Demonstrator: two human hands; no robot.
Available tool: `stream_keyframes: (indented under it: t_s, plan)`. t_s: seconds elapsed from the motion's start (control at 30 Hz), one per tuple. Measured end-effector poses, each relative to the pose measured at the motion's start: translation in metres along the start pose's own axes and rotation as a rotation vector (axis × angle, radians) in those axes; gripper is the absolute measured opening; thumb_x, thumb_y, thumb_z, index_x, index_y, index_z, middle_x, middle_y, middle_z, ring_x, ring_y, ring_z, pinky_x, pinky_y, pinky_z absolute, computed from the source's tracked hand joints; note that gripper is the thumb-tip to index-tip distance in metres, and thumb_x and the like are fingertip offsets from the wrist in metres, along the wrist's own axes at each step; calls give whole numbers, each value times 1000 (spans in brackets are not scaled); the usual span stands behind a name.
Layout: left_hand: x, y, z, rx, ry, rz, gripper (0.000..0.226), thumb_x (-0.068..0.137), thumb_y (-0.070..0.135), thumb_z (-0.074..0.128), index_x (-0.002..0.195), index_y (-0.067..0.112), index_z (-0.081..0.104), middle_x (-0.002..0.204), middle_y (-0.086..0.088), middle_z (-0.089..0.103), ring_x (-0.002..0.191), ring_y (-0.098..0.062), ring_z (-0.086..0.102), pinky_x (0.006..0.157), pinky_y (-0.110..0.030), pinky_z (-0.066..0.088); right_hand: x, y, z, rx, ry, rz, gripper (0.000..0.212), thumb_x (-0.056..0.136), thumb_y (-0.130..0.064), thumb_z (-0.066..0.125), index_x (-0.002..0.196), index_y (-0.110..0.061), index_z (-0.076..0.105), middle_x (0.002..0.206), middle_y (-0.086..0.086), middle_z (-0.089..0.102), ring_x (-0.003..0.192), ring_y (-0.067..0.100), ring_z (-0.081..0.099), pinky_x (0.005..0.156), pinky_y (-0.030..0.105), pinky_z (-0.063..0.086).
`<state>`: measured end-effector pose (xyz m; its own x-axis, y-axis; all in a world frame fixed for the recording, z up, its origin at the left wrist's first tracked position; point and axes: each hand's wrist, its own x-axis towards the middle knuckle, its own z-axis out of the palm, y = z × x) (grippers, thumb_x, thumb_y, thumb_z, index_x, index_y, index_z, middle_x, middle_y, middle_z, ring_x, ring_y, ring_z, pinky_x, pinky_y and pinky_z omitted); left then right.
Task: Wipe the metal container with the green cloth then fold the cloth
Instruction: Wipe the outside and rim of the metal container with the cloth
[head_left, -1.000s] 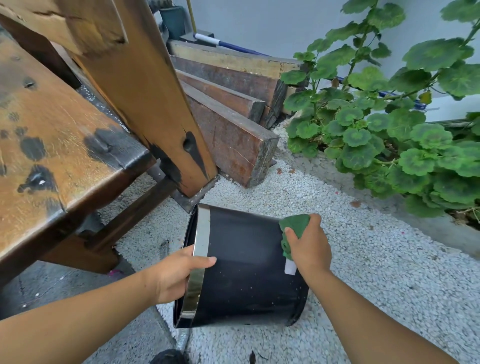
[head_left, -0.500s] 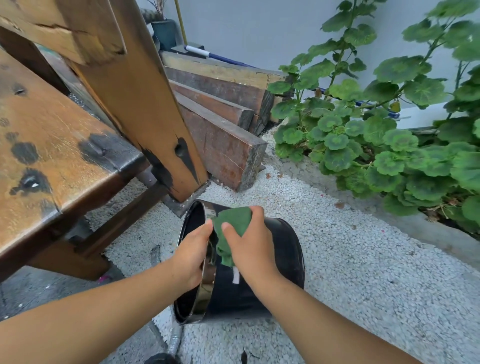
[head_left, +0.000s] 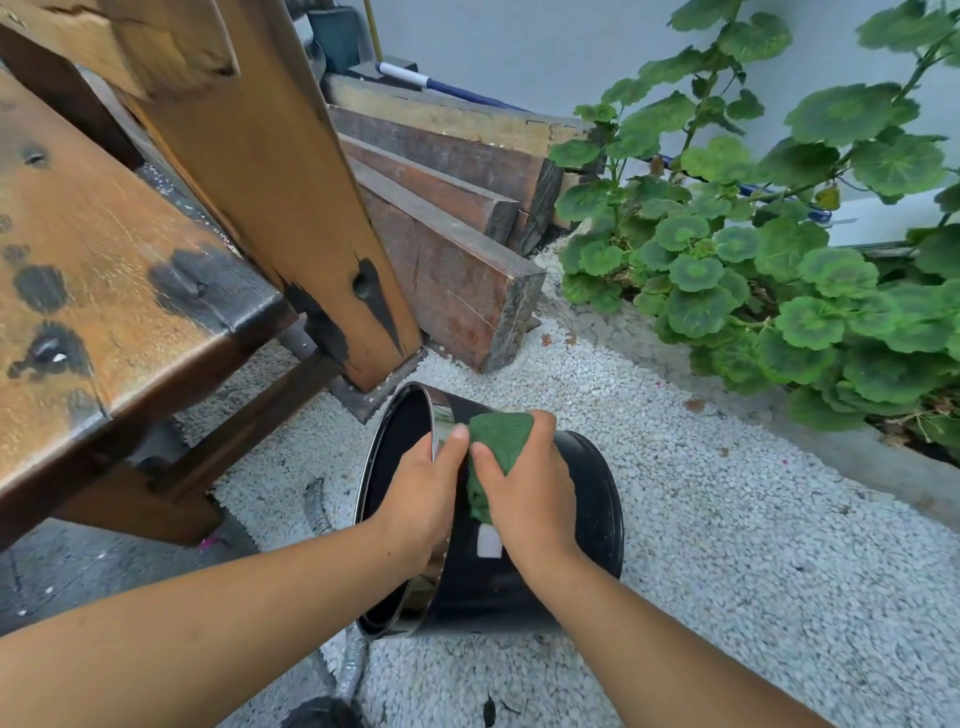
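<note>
A black metal container (head_left: 589, 499) with a shiny chrome rim lies tipped on its side on white gravel, its open mouth facing left. My left hand (head_left: 421, 499) grips the rim, thumb over the chrome band. My right hand (head_left: 530, 499) presses a bunched green cloth (head_left: 501, 441) against the container's upper side, right next to the rim and touching my left thumb. A white label of the cloth hangs below my right palm.
A worn wooden bench (head_left: 104, 291) stands at the left with a slanted plank leg (head_left: 291, 197) just behind the container. Stacked timber beams (head_left: 447, 249) lie beyond. Leafy green plants (head_left: 753, 249) fill the right above a concrete kerb.
My right hand has slid the green cloth from the container's far end leftward to the rim. The container has turned a little and my left hand has shifted its grip on the rim.
</note>
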<state>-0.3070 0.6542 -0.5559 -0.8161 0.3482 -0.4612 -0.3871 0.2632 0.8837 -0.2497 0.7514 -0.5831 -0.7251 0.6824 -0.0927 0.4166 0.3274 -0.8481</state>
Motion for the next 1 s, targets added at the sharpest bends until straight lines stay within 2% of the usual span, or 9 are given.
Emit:
stream_keyframes:
  t_s: [0.07,0.23,0.37,0.47,0.6,0.67,0.8,0.93,1.0]
  plan:
    - [1,-2,-5,117,62,59,13,98,21,60,106,21,70,96,3,80,86,-12,76,64,-21,59,7,12,-2,-34,8,21,43,91,-49,64,117,-31,34,104,-8,63,83,16,64,59,35,53]
    - [5,-3,-18,225,87,59,8,97,24,64,104,22,68,97,5,75,88,-7,72,66,-18,53,24,45,-9,-86,24,90,43,94,-42,65,120,-23,36,104,1,64,84,25,66,65,42,57]
    - [9,-3,-23,222,66,25,16,98,30,61,108,20,69,102,3,76,95,-13,72,80,-27,57,31,62,-14,-76,27,124,41,95,-39,65,120,-21,38,100,2,63,79,22,65,62,42,58]
    - [9,-2,-29,223,74,6,19,99,35,58,101,22,70,90,10,78,86,-5,73,66,-17,54,33,71,-15,-102,20,122,45,96,-38,65,125,-19,37,101,3,62,79,23,65,59,37,54]
    - [7,3,-44,298,57,-107,25,98,46,56,96,23,67,99,11,73,94,-12,67,83,-27,45,34,80,-17,-145,9,119,48,97,-37,63,130,-16,37,105,7,62,83,28,65,61,39,54]
    - [6,4,-60,346,-11,-224,28,92,47,66,102,22,61,104,11,72,102,-12,65,94,-31,42,34,80,-17,-157,4,111,48,97,-37,64,130,-15,37,106,8,62,86,30,66,64,42,56]
    - [-8,-3,-87,345,-346,-396,33,88,23,76,119,20,64,109,1,79,95,-12,75,69,-24,57,32,79,-19,-79,1,142,40,97,-35,64,123,-16,40,98,4,63,82,27,66,63,40,55]
    - [-20,-26,-99,353,-357,-393,32,90,14,73,121,14,68,119,-15,73,100,-23,67,84,-37,50,35,76,-25,154,59,242,32,92,-38,69,111,-22,48,89,-4,64,71,13,66,48,25,45]
    - [-23,-31,-104,331,-354,-382,27,93,20,70,119,15,69,103,-9,78,87,-17,71,74,-32,54,37,76,-30,290,22,302,29,89,-38,72,105,-24,52,93,-2,66,74,13,68,50,23,48]
